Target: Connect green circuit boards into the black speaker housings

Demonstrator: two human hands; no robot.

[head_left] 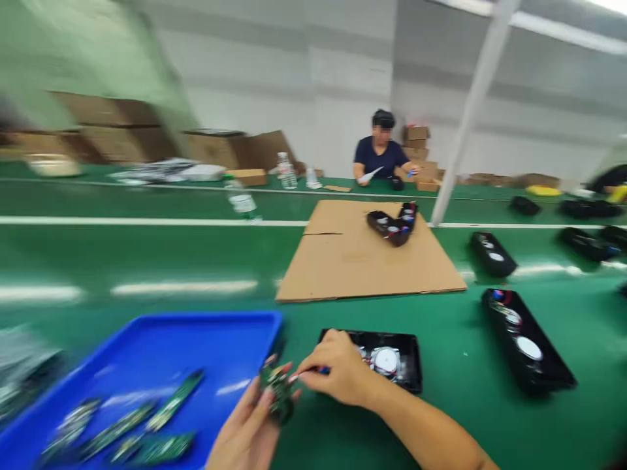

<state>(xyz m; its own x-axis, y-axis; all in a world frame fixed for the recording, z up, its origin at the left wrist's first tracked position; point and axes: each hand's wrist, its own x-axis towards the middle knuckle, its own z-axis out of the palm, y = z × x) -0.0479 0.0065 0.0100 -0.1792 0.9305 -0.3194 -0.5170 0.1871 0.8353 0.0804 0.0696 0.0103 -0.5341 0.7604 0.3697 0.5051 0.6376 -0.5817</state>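
My left hand point(252, 418) is closed around a green circuit board point(278, 391), held up beside the right edge of the blue tray. The fingers of my right hand point(337, 369) pinch a small white connector point(292, 378) against the board's right side. A blue and red bit, perhaps wire, shows under those fingers. Behind my right hand lies a black speaker housing point(415, 365) with round white-centred drivers; the hand covers its left part. More circuit boards point(176, 399) rest in the blue tray point(210, 318), blurred.
Open black speaker housings point(526, 343) lie to the right. Two more sit on a flat cardboard sheet point(343, 267) ahead. A plastic bottle point(242, 199) stands left of it. Grey bags point(24, 369) lie at far left. Across the bench, a person point(379, 153) holds a white sheet.
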